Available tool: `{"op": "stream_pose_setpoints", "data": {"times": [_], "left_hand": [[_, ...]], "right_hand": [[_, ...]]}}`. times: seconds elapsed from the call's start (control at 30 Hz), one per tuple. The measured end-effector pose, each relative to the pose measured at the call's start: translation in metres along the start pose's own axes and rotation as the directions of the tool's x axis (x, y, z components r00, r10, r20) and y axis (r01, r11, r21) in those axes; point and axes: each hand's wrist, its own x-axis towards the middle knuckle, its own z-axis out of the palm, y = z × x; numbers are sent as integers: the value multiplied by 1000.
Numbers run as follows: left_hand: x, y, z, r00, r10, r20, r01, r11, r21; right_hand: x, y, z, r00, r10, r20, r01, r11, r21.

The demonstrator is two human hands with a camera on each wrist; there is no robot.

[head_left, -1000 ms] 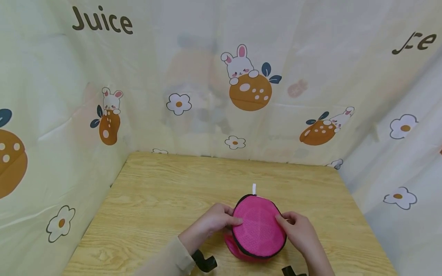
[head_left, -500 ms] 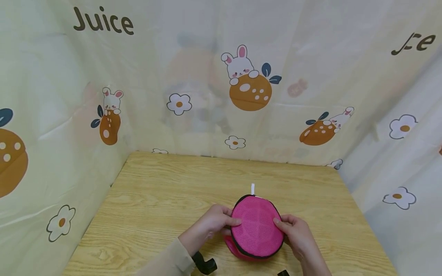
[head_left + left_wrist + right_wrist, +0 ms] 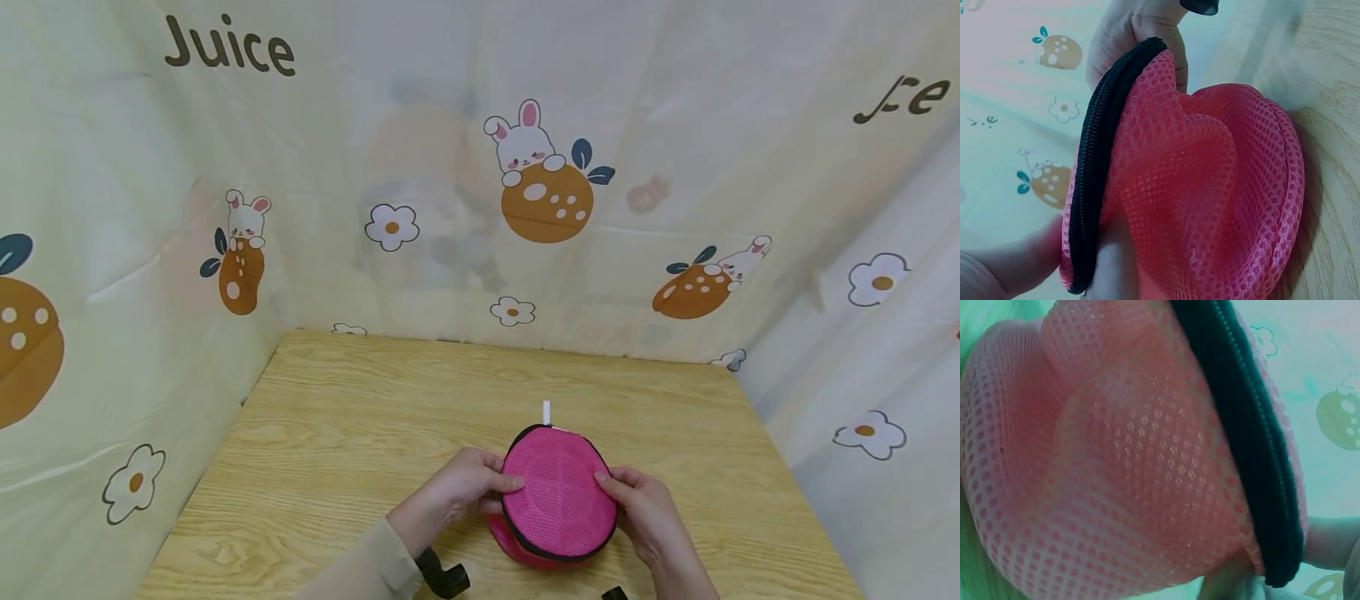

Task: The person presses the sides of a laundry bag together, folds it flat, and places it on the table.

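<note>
A round pink mesh laundry bag stands on the table at the front, its top panel tilted toward me. A black zipper runs round the rim of that panel and looks closed along the part seen. My left hand pinches the rim on the left, thumb on the mesh top and fingers beneath. On the opposite side my right hand pinches the rim the same way. The bag's soft side wall sags in folds under the zipper. A white tab sticks up at the bag's far edge.
The wood-grain table is walled by a cream curtain printed with rabbits, oranges and flowers at the back and both sides. A black strap-like piece shows by my left wrist, another black piece by the right.
Both hands keep their hold on the bag. The bag has shifted slightly left, and my right hand's fingers now lie a little straighter along its rim.
</note>
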Motion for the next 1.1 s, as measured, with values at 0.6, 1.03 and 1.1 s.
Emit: {"op": "stream_pose_setpoints", "data": {"times": [0.6, 1.03, 1.1], "left_hand": [[-19, -12, 7, 1000, 16, 9, -16, 1000, 19], [-19, -31, 18, 995, 41, -88, -53, 989, -135], [-17, -32, 17, 996, 29, -86, -42, 987, -152]], "right_hand": [[-30, 9, -5, 993, 4, -115, -45, 932, -359], [-33, 22, 5, 992, 115, -51, -109, 990, 93], [-32, 23, 4, 992, 124, -14, -120, 982, 147]]}}
